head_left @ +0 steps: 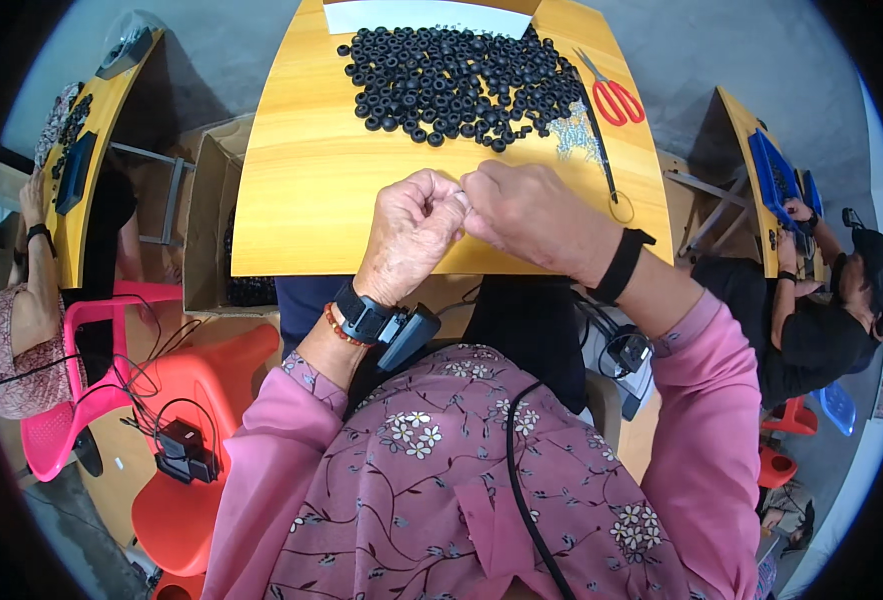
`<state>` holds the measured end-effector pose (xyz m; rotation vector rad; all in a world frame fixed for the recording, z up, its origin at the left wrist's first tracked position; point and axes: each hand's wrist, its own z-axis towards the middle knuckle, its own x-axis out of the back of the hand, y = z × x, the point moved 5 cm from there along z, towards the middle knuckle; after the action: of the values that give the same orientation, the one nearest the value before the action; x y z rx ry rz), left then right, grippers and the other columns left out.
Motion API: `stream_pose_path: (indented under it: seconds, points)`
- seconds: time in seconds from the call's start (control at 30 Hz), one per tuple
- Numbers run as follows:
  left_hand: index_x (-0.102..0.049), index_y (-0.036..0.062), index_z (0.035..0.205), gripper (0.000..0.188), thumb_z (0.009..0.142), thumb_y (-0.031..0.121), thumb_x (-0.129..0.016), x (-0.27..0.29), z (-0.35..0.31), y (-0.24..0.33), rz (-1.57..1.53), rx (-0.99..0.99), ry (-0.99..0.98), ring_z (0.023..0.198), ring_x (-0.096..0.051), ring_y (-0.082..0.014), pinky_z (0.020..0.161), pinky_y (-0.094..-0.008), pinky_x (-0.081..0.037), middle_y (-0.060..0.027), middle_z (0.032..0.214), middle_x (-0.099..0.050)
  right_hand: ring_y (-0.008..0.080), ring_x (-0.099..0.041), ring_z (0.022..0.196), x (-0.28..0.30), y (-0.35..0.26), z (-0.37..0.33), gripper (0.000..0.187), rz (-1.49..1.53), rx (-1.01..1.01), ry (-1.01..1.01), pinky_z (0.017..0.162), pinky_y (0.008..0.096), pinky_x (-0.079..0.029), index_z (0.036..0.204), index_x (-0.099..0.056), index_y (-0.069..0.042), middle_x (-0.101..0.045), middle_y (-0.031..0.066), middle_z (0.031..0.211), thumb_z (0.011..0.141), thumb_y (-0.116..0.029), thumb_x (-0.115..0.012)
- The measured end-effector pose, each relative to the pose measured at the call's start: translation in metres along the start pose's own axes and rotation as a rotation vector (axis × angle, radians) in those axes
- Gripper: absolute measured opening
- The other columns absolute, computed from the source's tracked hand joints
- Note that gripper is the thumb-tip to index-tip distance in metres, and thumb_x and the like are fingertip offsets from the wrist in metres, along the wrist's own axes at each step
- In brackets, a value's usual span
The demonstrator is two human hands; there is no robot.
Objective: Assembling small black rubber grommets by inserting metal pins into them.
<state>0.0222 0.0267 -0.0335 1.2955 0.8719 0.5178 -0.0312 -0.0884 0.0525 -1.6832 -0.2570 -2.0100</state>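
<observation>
Over the near part of the yellow table, my left hand [417, 225] and my right hand [527, 212] meet at the fingertips. Both are closed in a pinch, and whatever sits between the fingers is too small and hidden to name. Beyond them spreads a broad heap of small black rings [442, 85], which look like rubber grommets. To the right of the heap lies a little pile of tiny clear or silvery pieces [576, 136]. A thin black rod [599, 137] with a wire loop at its near end rests beside that pile.
Red-handled scissors [617, 100] lie at the table's [302, 200] right side; a white box [427, 18] stands at its far edge. Left of the table is a cardboard box [207, 215]. A red chair [187, 440] with cables stands lower left. People work at tables on both sides.
</observation>
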Motion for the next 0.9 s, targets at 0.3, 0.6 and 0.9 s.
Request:
stream_pose_path:
  seconds: [0.3, 0.6, 0.9]
  points:
    - [-0.063, -0.0021, 0.095, 0.013, 0.098, 0.01, -0.06, 0.002, 0.004, 0.001, -0.037, 0.064, -0.055, 0.073, -0.061, -0.0101, 0.069, -0.025, -0.051, -0.0062, 0.083, -0.068, 0.0394, -0.065, 0.076, 0.002, 0.007, 0.002, 0.017, 0.216, -0.082, 0.022, 0.069, 0.0456, -0.052, 0.084, -0.059, 0.001, -0.064, 0.0194, 0.082, 0.089, -0.015, -0.062]
    - [-0.063, 0.0013, 0.101, 0.014, 0.101, 0.015, -0.059, -0.001, 0.001, -0.001, 0.05, 0.061, -0.108, 0.078, -0.059, -0.0073, 0.07, -0.0233, -0.05, -0.0027, 0.089, -0.066, 0.0403, -0.065, 0.074, 0.014, 0.025, 0.009, 0.017, 0.311, -0.154, -0.156, 0.067, 0.0442, -0.052, 0.084, -0.064, 0.002, -0.065, 0.022, 0.077, 0.09, -0.014, -0.061]
    - [-0.062, 0.0014, 0.101, 0.014, 0.101, 0.015, -0.057, -0.001, 0.0, -0.001, 0.078, 0.054, -0.102, 0.077, -0.057, -0.0064, 0.07, -0.0232, -0.05, -0.0014, 0.087, -0.064, 0.0377, -0.065, 0.069, 0.009, 0.027, 0.005, 0.017, 0.448, -0.221, -0.08, 0.062, 0.0419, -0.052, 0.086, -0.063, 0.001, -0.065, 0.0197, 0.075, 0.09, -0.015, -0.063]
